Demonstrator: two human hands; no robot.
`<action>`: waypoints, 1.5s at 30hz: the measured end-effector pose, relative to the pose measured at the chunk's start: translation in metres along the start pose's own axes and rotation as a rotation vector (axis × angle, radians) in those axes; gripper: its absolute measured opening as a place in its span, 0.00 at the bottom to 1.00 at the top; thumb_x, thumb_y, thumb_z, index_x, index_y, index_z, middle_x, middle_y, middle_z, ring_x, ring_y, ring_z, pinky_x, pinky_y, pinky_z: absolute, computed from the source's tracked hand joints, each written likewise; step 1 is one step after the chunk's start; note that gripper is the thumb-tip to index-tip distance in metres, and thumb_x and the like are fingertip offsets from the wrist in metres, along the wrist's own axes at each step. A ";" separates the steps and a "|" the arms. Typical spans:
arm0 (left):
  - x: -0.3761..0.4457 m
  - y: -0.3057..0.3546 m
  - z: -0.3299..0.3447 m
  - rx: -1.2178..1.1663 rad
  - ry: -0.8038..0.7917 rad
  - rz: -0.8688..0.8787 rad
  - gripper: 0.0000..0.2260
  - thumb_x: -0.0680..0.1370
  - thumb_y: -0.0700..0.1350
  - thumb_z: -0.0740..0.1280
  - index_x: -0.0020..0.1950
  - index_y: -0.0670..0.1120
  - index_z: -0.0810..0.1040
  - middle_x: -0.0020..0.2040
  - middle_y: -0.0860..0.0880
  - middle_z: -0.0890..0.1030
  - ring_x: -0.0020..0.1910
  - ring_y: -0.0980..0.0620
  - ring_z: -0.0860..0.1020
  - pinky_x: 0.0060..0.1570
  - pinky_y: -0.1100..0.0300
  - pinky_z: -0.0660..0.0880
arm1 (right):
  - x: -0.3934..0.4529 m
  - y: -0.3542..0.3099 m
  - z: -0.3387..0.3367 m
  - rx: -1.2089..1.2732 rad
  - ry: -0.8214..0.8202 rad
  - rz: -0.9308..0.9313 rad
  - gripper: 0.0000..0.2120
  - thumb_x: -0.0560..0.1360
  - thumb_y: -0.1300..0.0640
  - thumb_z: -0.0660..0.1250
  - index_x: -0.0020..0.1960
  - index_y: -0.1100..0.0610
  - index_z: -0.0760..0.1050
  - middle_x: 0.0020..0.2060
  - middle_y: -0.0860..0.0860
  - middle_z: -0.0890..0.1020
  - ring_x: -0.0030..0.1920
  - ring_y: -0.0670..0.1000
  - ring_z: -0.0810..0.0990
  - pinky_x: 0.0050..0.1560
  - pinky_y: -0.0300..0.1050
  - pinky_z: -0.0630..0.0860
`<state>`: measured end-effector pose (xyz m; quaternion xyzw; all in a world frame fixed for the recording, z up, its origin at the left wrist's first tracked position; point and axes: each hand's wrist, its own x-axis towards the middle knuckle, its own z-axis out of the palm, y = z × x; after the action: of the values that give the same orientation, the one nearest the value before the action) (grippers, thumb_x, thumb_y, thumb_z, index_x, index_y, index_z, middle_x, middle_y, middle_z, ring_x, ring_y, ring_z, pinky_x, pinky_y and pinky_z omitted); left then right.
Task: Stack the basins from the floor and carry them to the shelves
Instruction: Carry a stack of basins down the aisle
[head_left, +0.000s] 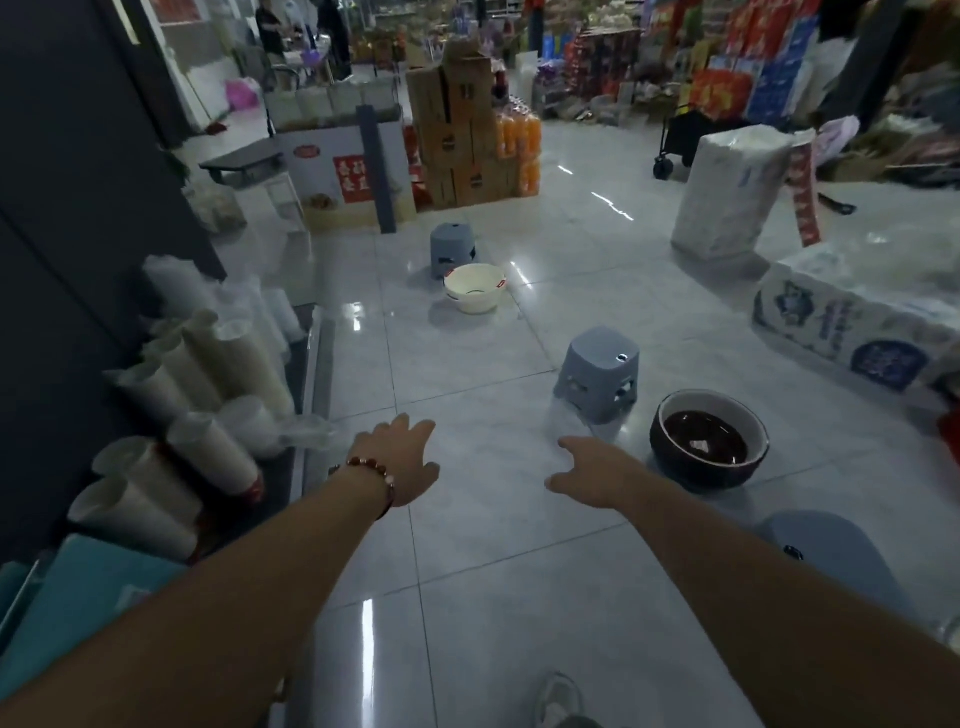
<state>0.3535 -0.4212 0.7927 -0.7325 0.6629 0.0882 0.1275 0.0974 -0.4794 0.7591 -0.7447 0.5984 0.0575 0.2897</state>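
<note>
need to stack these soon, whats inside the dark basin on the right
The dark basin looks empty: its glossy brown bottom shows only a small pale glint, probably a reflection. The near inner wall is hidden by the rim. Neither hand touches it.

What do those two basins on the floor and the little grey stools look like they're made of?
The white basin looks like smooth moulded plastic, with an even matte colour and thin rolled rim. The dark basin also seems plastic, though its glossy interior reflection and pale rim could suggest enamel. The grey stools look like matte moulded plastic, with rounded corners and cut-out sides.
</note>
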 end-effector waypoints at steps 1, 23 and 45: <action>0.024 0.000 -0.007 -0.010 -0.015 -0.010 0.30 0.80 0.59 0.58 0.80 0.52 0.54 0.79 0.44 0.58 0.74 0.42 0.64 0.70 0.45 0.66 | 0.024 0.003 -0.010 -0.021 -0.018 0.000 0.38 0.74 0.39 0.65 0.78 0.49 0.55 0.78 0.51 0.59 0.76 0.56 0.60 0.74 0.55 0.59; 0.533 -0.144 -0.118 -0.085 -0.109 -0.059 0.30 0.81 0.58 0.57 0.80 0.51 0.52 0.78 0.45 0.58 0.74 0.43 0.64 0.70 0.48 0.65 | 0.534 -0.108 -0.207 -0.138 -0.144 -0.023 0.39 0.75 0.40 0.65 0.79 0.51 0.52 0.78 0.53 0.57 0.77 0.56 0.58 0.75 0.57 0.58; 1.054 -0.203 -0.262 -0.068 -0.188 -0.037 0.30 0.82 0.59 0.56 0.81 0.51 0.50 0.80 0.43 0.52 0.77 0.41 0.58 0.73 0.46 0.60 | 1.031 -0.145 -0.420 -0.237 -0.177 0.015 0.38 0.74 0.38 0.65 0.78 0.49 0.54 0.76 0.53 0.62 0.73 0.58 0.64 0.72 0.57 0.61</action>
<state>0.6562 -1.4822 0.7417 -0.7369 0.6310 0.1767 0.1658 0.4078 -1.5568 0.7127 -0.7611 0.5651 0.1954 0.2512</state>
